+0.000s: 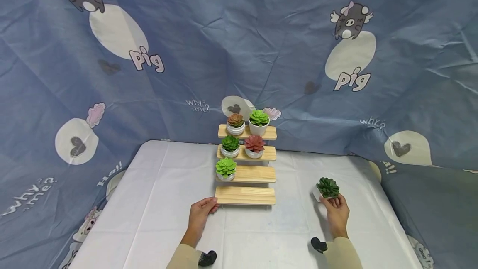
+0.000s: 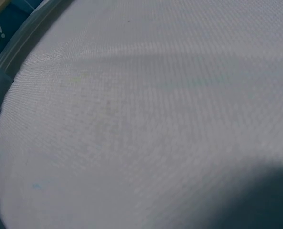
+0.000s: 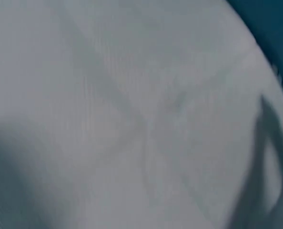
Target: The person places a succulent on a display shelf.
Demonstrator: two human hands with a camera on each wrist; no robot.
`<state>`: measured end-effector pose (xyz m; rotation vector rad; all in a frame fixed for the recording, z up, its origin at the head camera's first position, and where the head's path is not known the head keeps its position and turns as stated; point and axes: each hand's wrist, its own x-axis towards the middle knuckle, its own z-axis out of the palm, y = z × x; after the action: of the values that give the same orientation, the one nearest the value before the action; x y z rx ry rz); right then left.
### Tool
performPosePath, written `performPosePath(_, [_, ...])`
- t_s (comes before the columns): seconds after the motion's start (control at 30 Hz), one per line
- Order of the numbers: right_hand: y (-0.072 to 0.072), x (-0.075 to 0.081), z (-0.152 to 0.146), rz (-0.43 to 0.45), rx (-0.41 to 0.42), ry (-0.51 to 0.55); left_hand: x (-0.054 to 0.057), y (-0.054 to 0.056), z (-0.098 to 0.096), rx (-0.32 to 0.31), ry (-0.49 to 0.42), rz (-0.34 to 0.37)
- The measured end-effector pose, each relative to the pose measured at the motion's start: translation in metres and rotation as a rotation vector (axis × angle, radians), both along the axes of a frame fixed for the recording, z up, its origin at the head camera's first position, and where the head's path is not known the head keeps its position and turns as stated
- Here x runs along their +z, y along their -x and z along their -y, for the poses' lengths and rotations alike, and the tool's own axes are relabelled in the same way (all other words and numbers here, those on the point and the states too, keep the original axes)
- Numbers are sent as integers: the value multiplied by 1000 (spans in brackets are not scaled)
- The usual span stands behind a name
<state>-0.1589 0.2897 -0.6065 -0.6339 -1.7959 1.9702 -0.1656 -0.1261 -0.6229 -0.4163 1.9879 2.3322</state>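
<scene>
A tiered wooden plant stand (image 1: 245,195) stands in the middle of the white-covered table. My left hand (image 1: 201,215) grips the left end of its lowest shelf, thumb at the board's edge. Off to the right, my right hand (image 1: 337,215) holds a dark green artificial succulent (image 1: 328,187) in a white pot (image 1: 317,194), the fingers on the pot's near side. The pot is tilted and partly hidden by the plant and hand. Both wrist views show mostly white cloth and shadows.
On the upper shelves sit potted succulents: a brown one (image 1: 235,120), a bright green one (image 1: 259,118), a dark green one (image 1: 230,142), a red one (image 1: 254,143) and a light green one (image 1: 225,167). Blue pig-print cloth (image 1: 239,53) hangs behind and beside the white tablecloth (image 1: 164,186).
</scene>
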Motion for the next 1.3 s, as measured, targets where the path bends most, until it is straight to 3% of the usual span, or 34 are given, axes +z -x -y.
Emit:
performPosePath(0.23, [6,16,18,-69,73,6,-1,1,1,4,5,3])
performPosePath(0.73, [16,50,43,-108,367,77,-2,0,0,10,4,-13])
performPosePath(1.07, [28,67,62,-122,470,52,-1,1,0,14,3,-15])
performPosePath(1.3, [34,75,79,-81,521,52,-1,0,0,15,14,-12])
